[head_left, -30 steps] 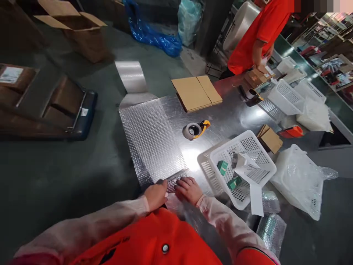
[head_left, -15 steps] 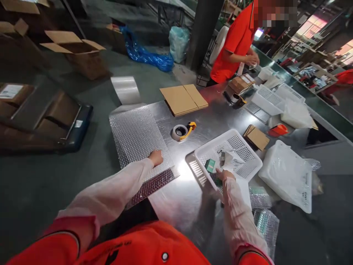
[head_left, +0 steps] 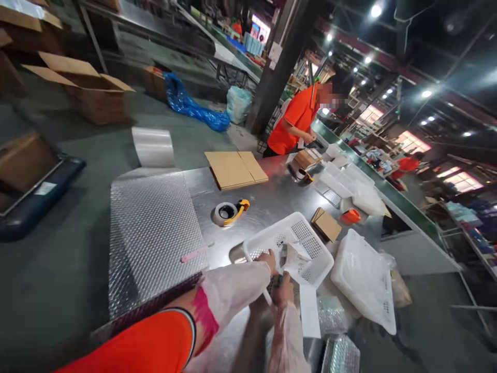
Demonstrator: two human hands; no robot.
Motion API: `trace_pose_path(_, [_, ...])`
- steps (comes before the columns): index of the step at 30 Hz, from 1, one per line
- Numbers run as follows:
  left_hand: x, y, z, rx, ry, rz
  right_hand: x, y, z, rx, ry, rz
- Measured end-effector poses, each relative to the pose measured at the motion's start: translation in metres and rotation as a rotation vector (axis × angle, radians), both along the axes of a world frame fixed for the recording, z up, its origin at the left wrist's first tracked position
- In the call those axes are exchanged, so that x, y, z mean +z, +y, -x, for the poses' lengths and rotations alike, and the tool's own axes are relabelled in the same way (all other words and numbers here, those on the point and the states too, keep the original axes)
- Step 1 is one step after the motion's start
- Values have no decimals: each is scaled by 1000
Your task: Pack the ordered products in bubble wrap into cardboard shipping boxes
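My left hand (head_left: 268, 260) reaches across into the near left part of the white plastic basket (head_left: 326, 257); its fingers curl downward, and what they hold, if anything, is hidden. Close beside it, over the basket's near rim, my right hand (head_left: 284, 291) is closed on a small green box (head_left: 279, 280), of which only a sliver shows. A crumpled white-and-clear packet (head_left: 297, 259) lies in the basket next to both hands. Left of the basket, a pink slim tool (head_left: 194, 254) rests on the sheet of bubble wrap (head_left: 155, 223).
A tape dispenser (head_left: 229, 211) and flat cardboard (head_left: 236, 170) lie on the metal table (head_left: 194, 182). Bubble-wrapped packs (head_left: 340, 355) and a white crate with plastic film (head_left: 363, 282) stand right. A co-worker (head_left: 293, 122) works at the far end.
My left hand has left the bubble wrap and moved right into the basket, uncovering the pink tool. My right hand stays at the basket's near side. The view has tilted up and turned right.
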State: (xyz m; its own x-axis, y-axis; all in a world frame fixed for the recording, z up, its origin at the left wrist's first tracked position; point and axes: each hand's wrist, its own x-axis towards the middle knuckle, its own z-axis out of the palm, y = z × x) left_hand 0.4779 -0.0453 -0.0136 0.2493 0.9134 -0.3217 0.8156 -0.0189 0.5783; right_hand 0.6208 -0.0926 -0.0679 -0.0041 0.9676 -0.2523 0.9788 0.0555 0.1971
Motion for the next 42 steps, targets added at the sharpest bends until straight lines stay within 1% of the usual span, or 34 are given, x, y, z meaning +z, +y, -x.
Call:
trace_pose_path(2, [1,5,1,0,-1,54,7,-7,-7,-19,47,-66])
trace_pose_path(3, [4,6,2,5,-10,74,12,-10,-11,-38,100,-128])
trace_pose_path(5, [12,7,8,11,-60,66,24,-14,-15,-50,263,-309])
trace_pose_path(6, [18,6,15,26,-94,46,33,-15,-15,-31,364,-412])
trace_pose_path(7, [24,4,25,48,-129,19,42,-14,-12,7,471,-508])
trace_pose_path(8, [30,1,41,75,-162,-13,51,-12,-6,62,578,-579])
trace_pose_path(9, [34,-4,62,112,-188,-47,59,-8,3,122,679,-617])
trace_pose_path(10, [37,-11,89,153,-206,-79,66,-3,15,183,772,-618])
trace_pose_path(12, [36,-34,155,271,-182,-126,73,9,51,314,911,-509])
trace_pose_path(13, [32,-50,190,357,-140,-166,72,15,73,387,950,-420])
trace_pose_path(14, [26,-69,224,421,-79,-161,68,20,99,475,970,-300])
trace_pose_path(15, [18,-90,253,465,-9,-116,62,24,126,573,969,-172])
trace_pose_path(16, [8,-111,277,490,53,-59,55,27,155,676,947,-43])
trace_pose_path(17, [-2,-131,295,505,103,3,46,27,183,776,902,82])
trace_pose_path(18, [-14,-150,307,507,141,61,36,27,210,868,838,188])
trace_pose_path(19, [-25,-165,314,500,163,105,27,26,235,950,748,279])
trace_pose_path(21, [-45,-186,318,479,174,153,8,23,274,1076,546,424])
trace_pose_path(22, [-54,-192,316,470,168,165,0,22,288,1125,460,485])
trace_pose_path(24, [-65,-197,311,448,131,200,-13,20,303,1185,348,583])
trace_pose_path(26, [-71,-199,305,396,74,250,-18,20,304,1202,303,654])
trace_pose_path(28, [-74,-204,296,330,45,264,-17,17,298,1216,263,703])
trace_pose_path(29, [-75,-208,290,316,61,238,-15,14,293,1230,241,702])
trace_pose_path(31, [-76,-218,276,322,137,148,-9,3,284,1275,190,640])
trace_pose_path(33, [-76,-226,265,341,208,85,-4,-11,276,1311,127,539])
trace_pose_path(35, [-75,-226,262,345,212,95,-3,-23,272,1316,86,489])
trace_pose_path(36, [-74,-221,265,340,186,120,-3,-27,272,1313,78,482])
trace_pose_path(38, [-71,-198,274,330,110,132,-4,-31,272,1302,78,484])
trace_pose_path(40, [-71,-163,283,338,62,79,-4,-31,273,1291,76,487])
trace_pose_path(42, [-73,-125,282,365,65,20,-4,-31,272,1271,75,491])
